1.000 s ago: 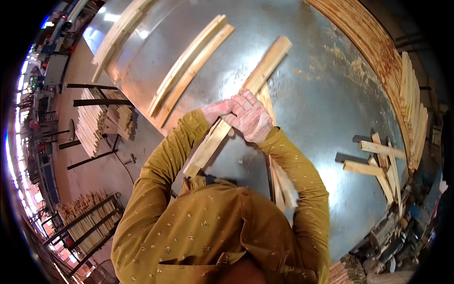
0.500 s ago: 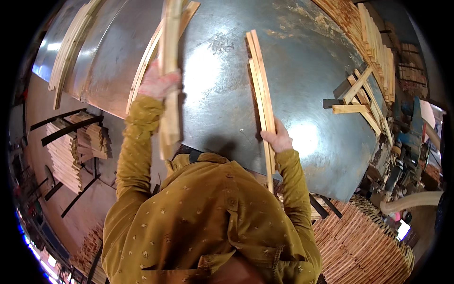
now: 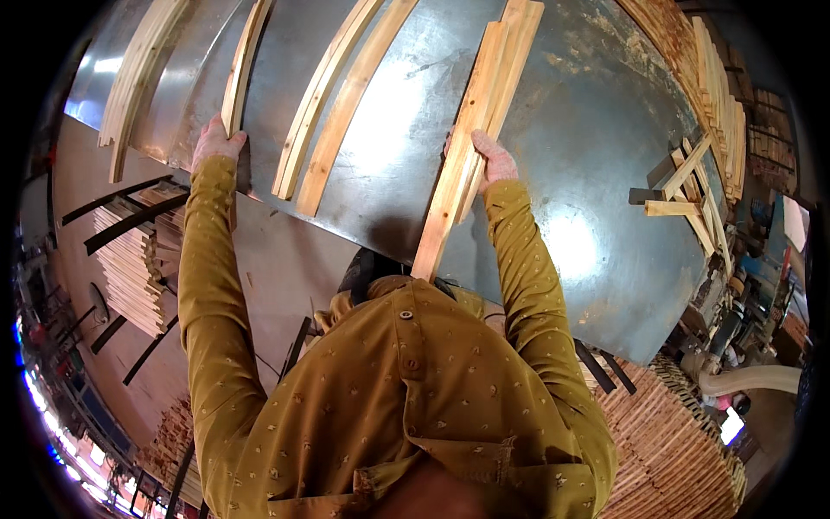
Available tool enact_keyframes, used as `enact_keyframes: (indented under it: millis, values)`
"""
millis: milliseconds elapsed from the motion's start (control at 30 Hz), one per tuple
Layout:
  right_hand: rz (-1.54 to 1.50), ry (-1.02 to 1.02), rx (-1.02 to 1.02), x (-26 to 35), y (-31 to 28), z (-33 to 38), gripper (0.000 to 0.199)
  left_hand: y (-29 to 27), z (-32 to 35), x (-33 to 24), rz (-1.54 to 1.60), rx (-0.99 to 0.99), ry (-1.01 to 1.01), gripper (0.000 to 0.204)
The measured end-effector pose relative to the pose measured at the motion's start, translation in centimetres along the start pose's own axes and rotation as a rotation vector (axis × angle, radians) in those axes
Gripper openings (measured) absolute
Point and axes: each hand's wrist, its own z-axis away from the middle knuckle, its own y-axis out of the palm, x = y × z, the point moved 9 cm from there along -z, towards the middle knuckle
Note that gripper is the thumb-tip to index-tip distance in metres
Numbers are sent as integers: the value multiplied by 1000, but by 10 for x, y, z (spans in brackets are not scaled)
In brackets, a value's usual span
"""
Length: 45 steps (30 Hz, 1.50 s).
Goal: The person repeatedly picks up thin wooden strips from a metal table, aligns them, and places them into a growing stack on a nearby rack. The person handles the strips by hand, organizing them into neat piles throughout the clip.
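Compared with half a second ago, the left hand (image 3: 218, 143) sits farther out, at ten o'clock, clasping the near end of a narrow strip (image 3: 243, 65); the right hand (image 3: 495, 162) is higher, at one o'clock, clamped around stacked boards (image 3: 456, 164) over the metal tabletop (image 3: 596, 147). Both hands are wide apart, with two loose strips (image 3: 352, 121) between them at eleven o'clock. Because the stacked boards' ends are staggered, a firm squeeze should help stop slipping; a steady left grip should limit twisting.
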Motion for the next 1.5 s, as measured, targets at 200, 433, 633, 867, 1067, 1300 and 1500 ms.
enact_keyframes:
  millis: [200, 433, 633, 867, 1067, 1300, 1500]
  values:
    - [102, -37, -326, 17, -14, 2, 35, -24, 14, -26, -143, 48, -264, 65]
    - [-150, -88, 42, 77, -13, 37, 51, 34, 108, -154, 1372, 69, 189, 73]
    - [203, -213, -145, 88, -12, 38, 65, 140, 234, -376, 1208, 928, 109, 68]
    - [944, -246, -644, 108, -60, 79, 67, 138, 202, -357, 720, 638, 111, 64]
    - [704, -370, -477, 86, 16, 104, 50, 100, 259, -336, 756, 856, 101, 53]
    - [826, -368, -115, 94, 63, 95, 40, -37, 239, -316, 535, -175, 695, 87]
    - [2137, -1161, 607, 114, 225, 145, 44, -105, 179, -302, -499, 34, 658, 50]
